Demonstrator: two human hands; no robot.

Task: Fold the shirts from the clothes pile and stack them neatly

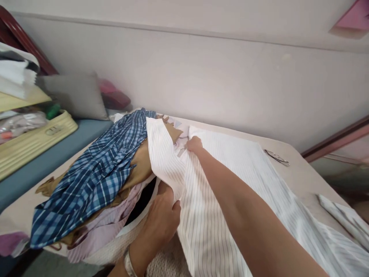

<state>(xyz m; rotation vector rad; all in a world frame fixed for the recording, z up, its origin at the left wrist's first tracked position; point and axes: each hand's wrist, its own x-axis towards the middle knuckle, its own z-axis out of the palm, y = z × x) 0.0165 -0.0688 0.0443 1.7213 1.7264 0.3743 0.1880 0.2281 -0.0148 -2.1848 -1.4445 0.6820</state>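
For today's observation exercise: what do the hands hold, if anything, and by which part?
The white striped shirt: left hand grips its folded-over edge, right hand pinches it near the collar.

Pale plain wall (201, 77) beyond far edge of beige table (300, 177); off its left edge, blue bench (43, 161) with grey cushion (75, 96), red cushion (113, 96), yellow tray (31, 142); soft even light.

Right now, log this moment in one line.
left grip: shut on striped shirt edge | right grip: pinching shirt's far end | beside: plaid shirt
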